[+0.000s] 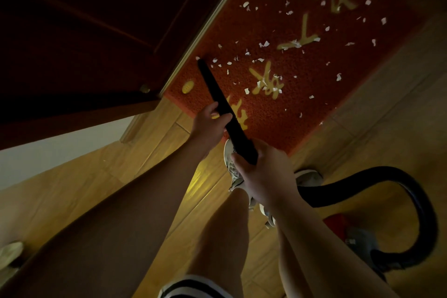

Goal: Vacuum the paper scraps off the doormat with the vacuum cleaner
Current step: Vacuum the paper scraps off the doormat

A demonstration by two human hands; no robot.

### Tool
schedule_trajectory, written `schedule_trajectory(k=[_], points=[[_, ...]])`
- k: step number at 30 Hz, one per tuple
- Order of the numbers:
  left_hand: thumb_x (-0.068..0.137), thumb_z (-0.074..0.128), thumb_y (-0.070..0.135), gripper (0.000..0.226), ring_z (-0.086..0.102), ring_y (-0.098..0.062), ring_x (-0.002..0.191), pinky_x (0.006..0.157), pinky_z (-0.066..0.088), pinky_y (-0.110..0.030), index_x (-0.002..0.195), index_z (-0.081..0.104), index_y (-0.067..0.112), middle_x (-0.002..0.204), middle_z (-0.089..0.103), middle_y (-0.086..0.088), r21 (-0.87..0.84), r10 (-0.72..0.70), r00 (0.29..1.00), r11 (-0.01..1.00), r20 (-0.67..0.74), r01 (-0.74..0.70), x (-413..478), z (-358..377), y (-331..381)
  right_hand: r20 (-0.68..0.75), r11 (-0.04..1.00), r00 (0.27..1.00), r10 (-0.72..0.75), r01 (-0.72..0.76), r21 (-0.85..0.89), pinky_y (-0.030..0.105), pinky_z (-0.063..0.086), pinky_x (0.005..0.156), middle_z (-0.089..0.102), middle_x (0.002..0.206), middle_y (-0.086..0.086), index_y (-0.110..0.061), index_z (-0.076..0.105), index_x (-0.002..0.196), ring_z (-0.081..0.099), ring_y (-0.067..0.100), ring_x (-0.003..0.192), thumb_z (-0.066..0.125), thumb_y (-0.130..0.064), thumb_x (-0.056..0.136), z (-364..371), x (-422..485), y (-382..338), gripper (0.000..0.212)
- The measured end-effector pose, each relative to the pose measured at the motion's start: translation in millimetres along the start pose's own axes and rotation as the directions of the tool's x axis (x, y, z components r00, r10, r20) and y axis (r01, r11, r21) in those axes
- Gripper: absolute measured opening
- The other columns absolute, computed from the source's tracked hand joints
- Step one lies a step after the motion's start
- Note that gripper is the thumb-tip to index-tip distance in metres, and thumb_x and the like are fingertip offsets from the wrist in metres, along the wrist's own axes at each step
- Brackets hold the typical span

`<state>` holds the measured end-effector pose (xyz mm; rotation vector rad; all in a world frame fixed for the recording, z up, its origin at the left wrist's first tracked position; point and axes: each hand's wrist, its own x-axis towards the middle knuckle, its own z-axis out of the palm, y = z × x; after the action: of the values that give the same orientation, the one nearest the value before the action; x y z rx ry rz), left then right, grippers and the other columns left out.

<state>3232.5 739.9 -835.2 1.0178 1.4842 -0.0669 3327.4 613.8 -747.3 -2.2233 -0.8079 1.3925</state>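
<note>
Paper scraps [264, 44] all over the doormat [302, 109]! Vacuum tube [217, 97] tip at its door-side edge, left hand [209, 124] and right hand [263, 174] fingers curled round it.

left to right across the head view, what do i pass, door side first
wooden door → left hand → right hand → vacuum cleaner body. Both hands grip the vacuum wand. The wand, the doormat and the hose span too much to place.
</note>
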Motion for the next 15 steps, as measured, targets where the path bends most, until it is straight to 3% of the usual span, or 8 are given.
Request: schedule_trajectory(k=[4, 7, 12, 15], points=[[0.097, 0.064, 0.011, 0.045, 0.066, -0.016, 0.105, 0.079, 0.055, -0.023, 0.141, 0.055, 0.01, 0.125, 0.062, -0.003, 0.002, -0.005, 1.0, 1.0, -0.025, 0.005, 5, -6, 7, 0.03, 1.0, 1.0, 0.007, -0.006, -0.031, 0.012, 0.025, 0.047, 0.049, 0.062, -0.016, -0.027, 0.054, 0.086, 0.045, -0.001, 0.049, 0.066, -0.043, 0.092, 1, 9, -7, 0.021], [0.096, 0.065, 0.013, 0.044, 0.067, -0.021, 0.112, 0.086, 0.057, -0.029, 0.14, 0.058, 0.01, 0.13, 0.064, -0.006, 0.006, -0.019, 0.999, 1.0, -0.027, 0.019, 9, -10, 5, 0.033, 0.999, 0.999, 0.008, -0.007, -0.033, 0.013, 0.027, 0.047, 0.052, 0.064, -0.015, -0.024, 0.059, 0.09, 0.048, -0.001, 0.051, 0.066, -0.045, 0.092, 2, 12, -9, 0.022], [0.096, 0.065, 0.015, 0.045, 0.067, -0.022, 0.114, 0.085, 0.057, -0.029, 0.14, 0.057, 0.009, 0.132, 0.062, -0.007, 0.023, -0.007, 1.0, 1.0, 0.0, 0.007, 7, -10, 3, 0.025, 1.0, 1.0, -0.012, 0.013, -0.013, 0.011, 0.026, 0.048, 0.05, 0.06, -0.018, -0.032, 0.052, 0.085, 0.046, -0.002, 0.048, 0.068, -0.041, 0.091, -1, 6, -9, 0.019], [0.091, 0.068, 0.019, 0.049, 0.067, -0.02, 0.113, 0.094, 0.058, -0.038, 0.139, 0.059, 0.012, 0.131, 0.063, -0.006, 0.0, -0.019, 1.0, 1.0, 0.024, 0.019, 4, -4, 1, 0.005, 1.0, 1.0, -0.011, 0.011, -0.005, 0.014, 0.03, 0.05, 0.054, 0.061, -0.016, -0.028, 0.056, 0.083, 0.049, 0.001, 0.05, 0.069, -0.04, 0.09, -5, 1, -7, 0.018]])
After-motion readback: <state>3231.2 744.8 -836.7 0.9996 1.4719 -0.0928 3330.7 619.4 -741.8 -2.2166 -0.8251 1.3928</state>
